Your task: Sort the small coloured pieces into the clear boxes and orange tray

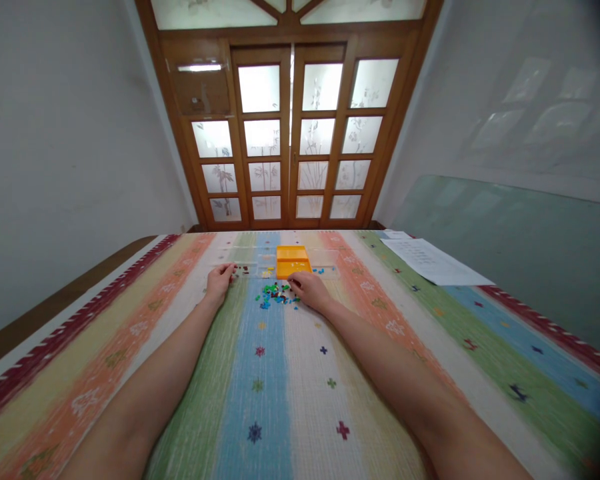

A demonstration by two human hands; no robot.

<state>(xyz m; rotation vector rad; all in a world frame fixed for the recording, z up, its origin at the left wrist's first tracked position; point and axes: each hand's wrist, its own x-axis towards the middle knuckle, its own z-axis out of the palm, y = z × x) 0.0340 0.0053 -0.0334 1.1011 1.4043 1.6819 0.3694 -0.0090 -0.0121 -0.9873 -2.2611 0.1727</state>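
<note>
Our counter (240, 400), under a striped cloth, runs toward 6 o'clock from the pile, between our forearms. White printed paper (430, 263) lies at 2 o'clock, well apart from the pile. Transparent plastic tray sections (256, 265) flank the open orange plastic box (293, 253); its near edge is just beside our right fingers, at their 12. Our right hand (307, 288) is nearer the loose pile of small green, blue and dark pieces (273, 291), which lies at its fingertips' 8 o'clock, spread longest from 9 to 3. From our left hand (217, 283), the pile is at 4 o'clock; small dark red pieces (245, 271) lie just beside those fingertips, at 3. Both hands' fingertips are drawn together; we cannot tell whether either grasps a piece.
</note>
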